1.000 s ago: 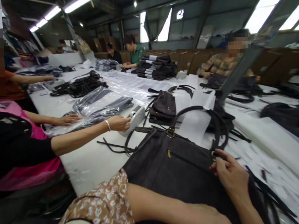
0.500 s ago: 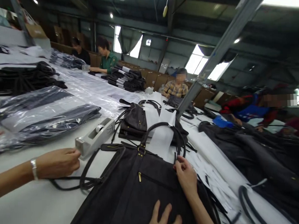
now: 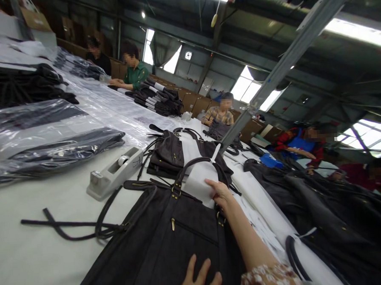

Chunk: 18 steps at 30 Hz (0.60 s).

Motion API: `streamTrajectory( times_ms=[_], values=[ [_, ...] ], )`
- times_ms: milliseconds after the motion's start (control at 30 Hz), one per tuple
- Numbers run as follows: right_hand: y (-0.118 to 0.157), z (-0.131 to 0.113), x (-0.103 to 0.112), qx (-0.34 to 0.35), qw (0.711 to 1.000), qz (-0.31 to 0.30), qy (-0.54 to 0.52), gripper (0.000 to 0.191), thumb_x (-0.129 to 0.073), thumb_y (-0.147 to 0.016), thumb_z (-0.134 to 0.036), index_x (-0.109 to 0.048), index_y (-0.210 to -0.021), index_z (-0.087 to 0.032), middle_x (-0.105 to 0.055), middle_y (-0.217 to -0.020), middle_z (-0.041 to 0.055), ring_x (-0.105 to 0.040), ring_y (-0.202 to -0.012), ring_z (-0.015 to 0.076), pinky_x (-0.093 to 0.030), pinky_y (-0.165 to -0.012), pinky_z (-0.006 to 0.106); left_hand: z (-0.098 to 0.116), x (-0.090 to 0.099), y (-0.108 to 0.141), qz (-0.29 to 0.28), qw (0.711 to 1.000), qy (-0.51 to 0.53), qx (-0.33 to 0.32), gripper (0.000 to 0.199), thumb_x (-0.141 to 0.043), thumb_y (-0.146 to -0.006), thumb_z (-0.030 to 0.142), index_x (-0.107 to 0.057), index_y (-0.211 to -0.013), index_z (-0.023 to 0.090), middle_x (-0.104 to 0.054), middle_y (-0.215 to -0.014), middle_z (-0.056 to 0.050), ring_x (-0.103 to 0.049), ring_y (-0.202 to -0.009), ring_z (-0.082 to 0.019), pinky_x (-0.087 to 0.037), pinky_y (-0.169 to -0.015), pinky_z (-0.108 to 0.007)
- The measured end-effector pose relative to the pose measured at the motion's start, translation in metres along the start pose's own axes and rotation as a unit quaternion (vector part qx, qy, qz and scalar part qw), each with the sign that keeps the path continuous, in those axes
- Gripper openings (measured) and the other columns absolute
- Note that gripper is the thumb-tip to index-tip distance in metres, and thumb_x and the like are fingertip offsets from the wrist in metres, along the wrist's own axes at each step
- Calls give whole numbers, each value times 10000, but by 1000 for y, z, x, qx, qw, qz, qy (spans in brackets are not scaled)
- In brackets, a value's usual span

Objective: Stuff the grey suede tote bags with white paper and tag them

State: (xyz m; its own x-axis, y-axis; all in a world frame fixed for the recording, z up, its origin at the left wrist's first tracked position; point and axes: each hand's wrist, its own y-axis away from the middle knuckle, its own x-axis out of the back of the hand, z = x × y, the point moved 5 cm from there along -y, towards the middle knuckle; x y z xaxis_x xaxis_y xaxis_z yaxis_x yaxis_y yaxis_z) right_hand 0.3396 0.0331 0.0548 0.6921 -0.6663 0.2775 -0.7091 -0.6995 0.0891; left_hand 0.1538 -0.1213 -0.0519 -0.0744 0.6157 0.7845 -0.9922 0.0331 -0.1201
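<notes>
A black handbag point(image 3: 157, 246) with a small gold zip lies upright to me on the white table. My left hand point(image 3: 199, 282) rests on its lower front, fingers spread flat. Farther up, my right hand point(image 3: 223, 194) reaches the bag's top edge beside the looped handle point(image 3: 194, 160). Its fingers are bent over a sheet of white paper point(image 3: 195, 182) that stands between the handles; the hand hides part of the handle and the fingertips behind. Thin black straps point(image 3: 70, 227) trail from the bag's left side.
A grey tape dispenser point(image 3: 115, 172) stands left of the bag. More black bags point(image 3: 165, 156) lie beyond it. Plastic-wrapped bags point(image 3: 66, 149) lie left, a heap of black bags point(image 3: 334, 211) right. A metal post point(image 3: 270, 83) rises behind. Several people work around the tables.
My right hand has moved up and left from the bag's top right edge onto the white paper. Another person's hand with a bracelet has left the view at left. My left hand stays flat.
</notes>
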Motion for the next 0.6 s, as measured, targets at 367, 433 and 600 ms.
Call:
streamTrajectory(
  times_ms=[367,433,600],
  values=[
    [176,14,15,169,942,-230,178,292,-594,-829,-416,-710,-991,-202,-693,-1004,83,-638,-927,232,-505,-872,397,43,61,35,-67,995,73,-5,620,-666,-712,546,-499,-1294,417,-211,-1539,-64,-82,-1371,-477,-99,-997,-734],
    [205,27,18,246,890,-282,261,321,-578,-824,-396,-690,-1080,-239,-650,-1127,90,-601,-1039,255,-471,-937,420,45,55,34,-76,992,105,-12,751,-708,-640,583,-488,-1322,358,-348,-1483,-82,-286,-1332,-434,-257,-1026,-628],
    [265,56,34,315,841,-274,345,582,-525,-776,-226,-483,-1356,-254,-515,-1343,75,-461,-1250,282,-380,-1049,482,44,32,25,-9,994,99,-37,701,-711,-622,598,-612,-1206,223,-591,-1274,-40,-507,-1171,-321,-344,-1058,-437]
  ],
)
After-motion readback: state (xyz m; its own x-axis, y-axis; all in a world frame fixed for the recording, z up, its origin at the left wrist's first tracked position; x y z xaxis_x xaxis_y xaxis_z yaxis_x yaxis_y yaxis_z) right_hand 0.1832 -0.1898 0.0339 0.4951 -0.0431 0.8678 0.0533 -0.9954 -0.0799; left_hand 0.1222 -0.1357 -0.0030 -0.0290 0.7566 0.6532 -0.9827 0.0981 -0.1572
